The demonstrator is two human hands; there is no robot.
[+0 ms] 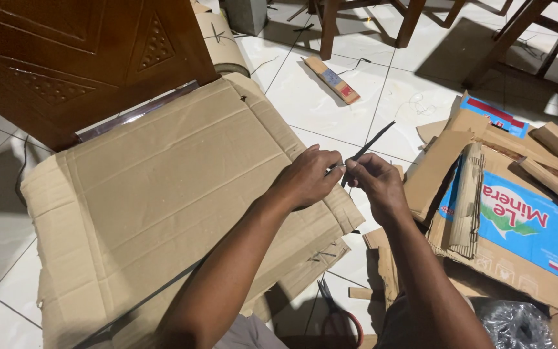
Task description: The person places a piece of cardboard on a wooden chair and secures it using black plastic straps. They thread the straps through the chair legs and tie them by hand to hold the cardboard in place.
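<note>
White floor tiles [330, 97] fill the room, and lots of cardboard lies on them. One big flat sheet of brown cardboard [163, 200] covers the floor in the middle. Its far edge sits right by a dark wooden door [79, 58]. Legs of wooden chairs [505, 39] stand at the back.

Both hands are up over the near right corner of the big sheet. The left hand [306, 178] and the right hand [376, 184] are almost touching. Between them is a thin black strip [366, 147]. The fingers of both hands are pinched together on its lower end. The strip points up and away to the right, above the tiles.

On the right is a pile of torn cardboard, with a blue printed box [524, 226] opened flat. A small narrow box [332, 79] lies alone on the tiles farther back. Near the person's knees lie scissors with a red handle [337, 317]. A crinkly clear plastic bag [518, 323] sits in the bottom right corner
</note>
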